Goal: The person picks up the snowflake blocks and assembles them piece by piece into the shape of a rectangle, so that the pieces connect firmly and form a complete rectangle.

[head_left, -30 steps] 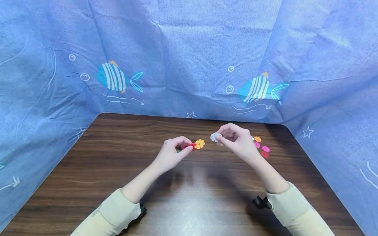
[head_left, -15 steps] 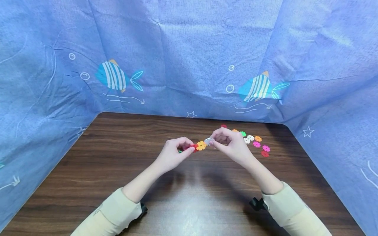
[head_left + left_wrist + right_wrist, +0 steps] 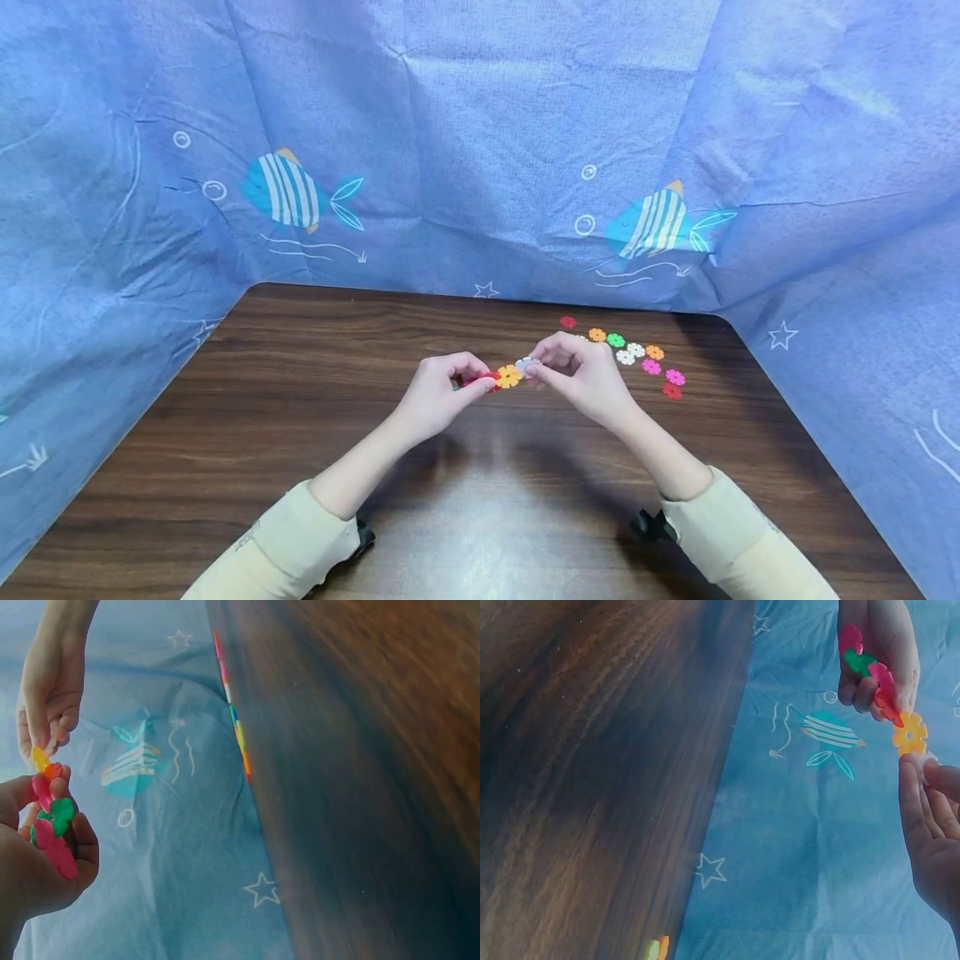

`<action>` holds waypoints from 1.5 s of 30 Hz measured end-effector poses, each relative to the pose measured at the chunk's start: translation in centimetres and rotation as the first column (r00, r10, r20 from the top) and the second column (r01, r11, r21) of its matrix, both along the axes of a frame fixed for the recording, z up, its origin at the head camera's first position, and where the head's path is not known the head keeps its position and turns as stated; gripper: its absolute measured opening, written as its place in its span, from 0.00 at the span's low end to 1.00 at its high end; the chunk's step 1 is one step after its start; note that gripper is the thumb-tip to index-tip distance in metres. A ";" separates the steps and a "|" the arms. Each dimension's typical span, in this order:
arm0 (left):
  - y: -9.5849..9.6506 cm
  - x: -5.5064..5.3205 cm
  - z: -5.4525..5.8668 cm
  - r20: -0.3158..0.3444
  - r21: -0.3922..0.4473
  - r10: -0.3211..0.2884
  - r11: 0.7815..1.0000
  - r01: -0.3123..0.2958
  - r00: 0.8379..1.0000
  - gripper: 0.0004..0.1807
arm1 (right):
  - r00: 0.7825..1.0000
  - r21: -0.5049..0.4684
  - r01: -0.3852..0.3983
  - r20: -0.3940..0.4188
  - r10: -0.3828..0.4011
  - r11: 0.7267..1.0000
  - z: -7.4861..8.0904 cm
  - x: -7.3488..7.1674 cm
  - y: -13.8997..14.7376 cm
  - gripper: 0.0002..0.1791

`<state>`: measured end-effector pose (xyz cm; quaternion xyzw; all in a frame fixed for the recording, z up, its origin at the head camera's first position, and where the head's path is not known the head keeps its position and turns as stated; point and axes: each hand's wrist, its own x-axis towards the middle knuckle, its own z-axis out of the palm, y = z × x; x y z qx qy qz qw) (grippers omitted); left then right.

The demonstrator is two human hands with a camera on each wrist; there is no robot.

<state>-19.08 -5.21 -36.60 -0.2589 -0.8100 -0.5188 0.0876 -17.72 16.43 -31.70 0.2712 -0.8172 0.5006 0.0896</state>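
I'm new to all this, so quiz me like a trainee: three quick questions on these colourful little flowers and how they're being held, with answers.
1. The flower pinched in the right hand's grip is: A) green, B) white, C) blue?
2. True or false: every loose flower on the table is green.
3. Fill in, using the right wrist view: in the left hand's grip, a ____ flower sits between two pink flowers.

Key:
1. B.
2. False; a loose red flower lies there too.
3. Green.

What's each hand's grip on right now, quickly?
Left hand: holding a chain of colorful flower pieces.
Right hand: pinching a white flower piece at the chain's yellow end; whether it's joined, I can't tell.
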 end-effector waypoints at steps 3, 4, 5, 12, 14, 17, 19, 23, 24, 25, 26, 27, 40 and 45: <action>0.0 0.2 0.1 0.003 0.004 -0.003 1.000 0.003 1.000 0.03 | 1.000 -0.032 -0.008 0.023 0.008 0.999 -0.2 0.1 0.0 0.06; 0.1 0.2 0.1 0.000 0.005 -0.009 1.000 0.009 1.000 0.03 | 1.000 -0.040 -0.014 0.024 0.015 0.999 -0.3 0.1 0.0 0.05; 0.1 0.2 0.0 -0.004 0.003 -0.013 1.000 0.013 1.000 0.03 | 1.000 -0.046 -0.020 0.022 0.021 0.999 -0.3 0.1 0.0 0.05; 0.0 0.2 -0.2 -0.012 -0.002 -0.033 0.999 0.033 0.999 0.03 | 0.999 -0.033 -0.044 -0.022 0.044 0.998 -0.4 0.4 -0.2 0.06; 0.0 0.2 -0.3 -0.002 -0.005 -0.035 0.999 0.035 0.999 0.02 | 0.999 -0.027 -0.047 -0.004 0.047 0.999 -0.4 0.4 -0.2 0.06; 0.0 0.1 -0.5 0.018 -0.009 -0.038 0.999 0.039 0.999 0.02 | 0.998 -0.017 -0.059 0.023 0.060 0.998 -0.4 0.4 0.0 0.07; 0.1 0.1 -0.6 0.030 -0.012 -0.037 0.999 0.037 0.999 0.02 | 0.997 -0.012 -0.066 0.036 0.067 0.998 -0.4 0.3 0.2 0.07; 0.1 0.1 -0.5 0.052 -0.006 -0.030 1.000 0.030 0.998 0.03 | 0.996 -0.003 -0.069 0.048 0.069 0.998 -0.3 0.0 0.8 0.11; 0.1 0.1 -0.5 0.061 -0.003 -0.027 1.000 0.027 0.998 0.03 | 0.997 0.005 -0.063 0.047 0.063 0.998 -0.3 0.0 1.0 0.13; 0.1 0.2 -0.4 0.069 0.000 -0.024 1.000 0.024 0.997 0.03 | 0.997 0.014 -0.058 0.042 0.058 0.998 -0.2 0.0 1.3 0.14; 0.1 0.2 -0.4 0.076 0.005 -0.022 1.000 0.021 0.997 0.03 | 0.998 0.023 -0.055 0.033 0.054 0.998 0.0 0.0 1.6 0.16; 0.0 0.2 -0.4 0.086 0.009 -0.018 1.000 0.017 0.996 0.04 | 0.999 0.038 -0.047 0.020 0.046 0.998 0.1 -0.1 1.9 0.17; -0.6 -0.2 -0.4 0.114 0.031 -0.022 0.999 0.019 0.993 0.02 | 0.976 0.250 0.072 -0.218 -0.016 0.966 2.0 -1.3 7.1 0.20; -1.0 -0.3 -0.1 0.131 0.034 -0.027 0.999 0.023 0.991 0.02 | 0.964 0.378 0.126 -0.263 -0.025 0.917 0.7 -3.1 10.9 0.25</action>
